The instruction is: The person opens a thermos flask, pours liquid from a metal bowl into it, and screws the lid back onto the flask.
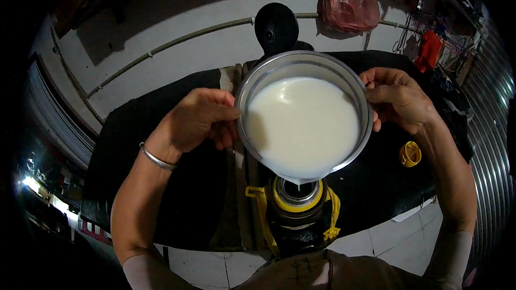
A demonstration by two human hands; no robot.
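Observation:
A round metal pot [249, 142] of milky white liquid is tilted towards me, its near rim above the open mouth of a black flask with a yellow ring [297, 204]. A little of the liquid hangs at the rim over that mouth. My left hand [207, 118], with a metal bangle on the wrist, pinches the pot's left rim. On the right side my right hand [398, 99] grips the rim. Yellow strap pieces [333, 215] hang beside the flask. A small yellow cap [410, 154] lies on the black surface to the right.
The black-covered table [177, 204] extends to both sides. Behind the pot stands a black rounded object [276, 28]. A pink plastic bag [349, 11] hangs on the wall near a long pipe [199, 33]. A red object [429, 51] and wires are at the back right.

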